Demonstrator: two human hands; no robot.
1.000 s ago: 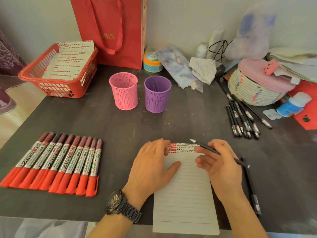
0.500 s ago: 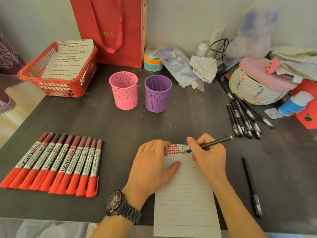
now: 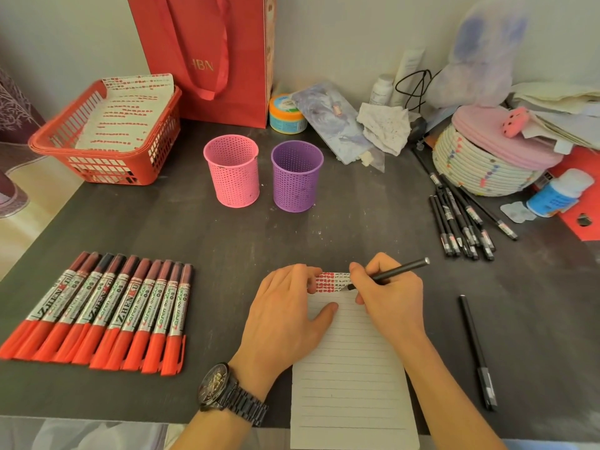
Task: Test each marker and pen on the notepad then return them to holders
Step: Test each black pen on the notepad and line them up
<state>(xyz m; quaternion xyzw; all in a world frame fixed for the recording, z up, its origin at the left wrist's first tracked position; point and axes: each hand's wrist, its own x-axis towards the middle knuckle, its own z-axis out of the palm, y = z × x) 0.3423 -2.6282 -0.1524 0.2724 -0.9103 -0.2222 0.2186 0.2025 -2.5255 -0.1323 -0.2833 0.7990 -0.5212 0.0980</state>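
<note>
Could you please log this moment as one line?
phase: testing | right hand: grips pen, tip on notepad | left hand: presses notepad | markers: lying left

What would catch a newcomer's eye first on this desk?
Front and centre, the right hand holds a black pen with its tip at the top of the lined notepad, while the left hand lies flat on it. To the left lies a tidy row of red markers, and behind stand a pink holder and a purple holder side by side.
</note>
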